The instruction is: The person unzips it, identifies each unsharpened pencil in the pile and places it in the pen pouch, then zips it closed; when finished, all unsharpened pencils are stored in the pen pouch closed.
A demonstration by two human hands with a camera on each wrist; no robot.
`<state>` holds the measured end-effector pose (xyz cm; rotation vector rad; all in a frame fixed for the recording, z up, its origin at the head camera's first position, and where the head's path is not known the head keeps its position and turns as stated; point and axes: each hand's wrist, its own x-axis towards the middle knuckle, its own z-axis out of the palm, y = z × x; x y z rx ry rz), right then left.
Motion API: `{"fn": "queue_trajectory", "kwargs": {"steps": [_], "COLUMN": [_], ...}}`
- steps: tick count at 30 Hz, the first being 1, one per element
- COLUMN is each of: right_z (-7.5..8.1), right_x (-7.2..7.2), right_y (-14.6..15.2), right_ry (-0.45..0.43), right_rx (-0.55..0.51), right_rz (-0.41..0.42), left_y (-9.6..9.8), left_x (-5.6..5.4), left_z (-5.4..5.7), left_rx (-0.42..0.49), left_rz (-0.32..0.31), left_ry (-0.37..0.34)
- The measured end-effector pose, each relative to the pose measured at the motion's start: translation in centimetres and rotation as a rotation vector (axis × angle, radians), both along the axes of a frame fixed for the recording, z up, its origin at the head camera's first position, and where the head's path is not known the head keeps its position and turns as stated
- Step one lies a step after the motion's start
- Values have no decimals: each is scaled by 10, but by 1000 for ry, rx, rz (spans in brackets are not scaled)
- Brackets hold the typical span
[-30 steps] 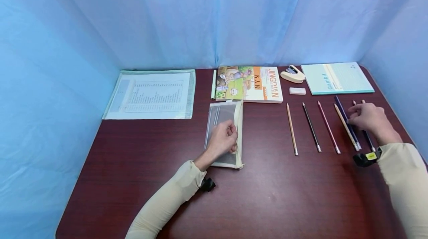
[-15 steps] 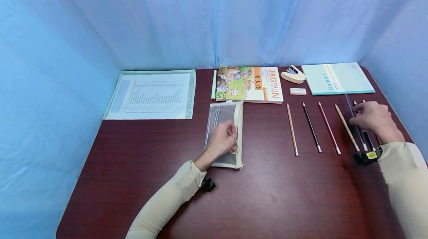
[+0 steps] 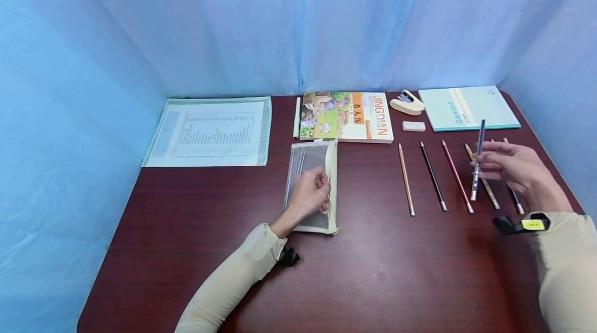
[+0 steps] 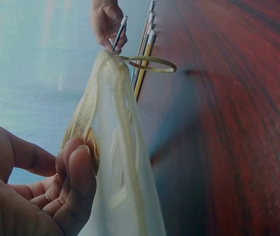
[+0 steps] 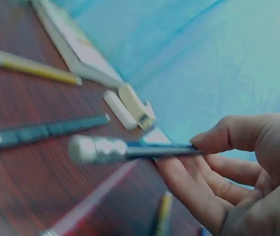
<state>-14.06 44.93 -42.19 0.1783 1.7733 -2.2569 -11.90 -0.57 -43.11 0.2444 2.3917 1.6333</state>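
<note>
Between thumb and fingers, my right hand [image 3: 515,170] pinches a dark blue pencil [image 3: 478,159], lifted over the row of pencils. In the right wrist view its white eraser end [image 5: 83,150] points toward the left. My left hand [image 3: 310,193] pinches the cream zipper edge of a see-through mesh pencil pouch [image 3: 298,221], which lies on the table. The left wrist view shows the pouch [image 4: 125,162] from the side, with fingers [image 4: 81,167] at its opening and a strap loop [image 4: 154,64] at its far end.
Several pencils lie in a row, among them a black pencil [image 3: 434,176] and a red pencil [image 3: 457,176]. Behind stand a book [image 3: 345,118], a pen [image 3: 297,118], an eraser [image 3: 413,126], a stapler [image 3: 407,103] and a notebook [image 3: 471,109]. A document folder [image 3: 210,133] lies at left.
My right hand has picked the dark blue pencil up off the table and moved it slightly left, tipping it upright. My left hand stays at the pouch.
</note>
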Motion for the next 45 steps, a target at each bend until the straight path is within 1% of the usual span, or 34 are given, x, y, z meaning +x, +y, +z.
{"fn": "queue_trajectory", "kwargs": {"steps": [2, 4, 6, 11, 20, 28, 33, 34, 38, 41, 45], "right_z": [-5, -9, -12, -15, -17, -24, -32, -33, -37, -39, -38], "right_x": [1, 1, 1, 2, 3, -4, -10, -11, -16, -19, -19], "right_y": [-6, -15, -25, -57, -123, -184, -220, -227, -247, -259, -273], "right_ry": [10, 15, 9, -5, -33, -71, -125, -141, -180, -194, -180], "right_rx": [-116, -188, -210, -221, -163, -60, 10, 33, 50, 51, 49], "right_rz": [53, 105, 134, 166, 299, 417, 475, 474, 470, 411, 314], "left_y": [0, -1, -1, -1, -1, -1, -1, -1, 0, 0, -1], "left_x": [0, 1, 1, 1, 0, 0, 0, 0, 0, 0, 0], "left_z": [0, 0, 1, 0, 1, 1, 1, 2, 2, 2, 3], "left_rx": [-2, -3, -5, 1, -5, -9, -6, -7, -12, -9, -14], "left_rz": [0, -1, 0, 1, -2, 0, -3, -3, -4, -7, -8], "left_ry": [-3, -6, -6, 5, 10, 30, 26, 26, 19, 12, 16]}}
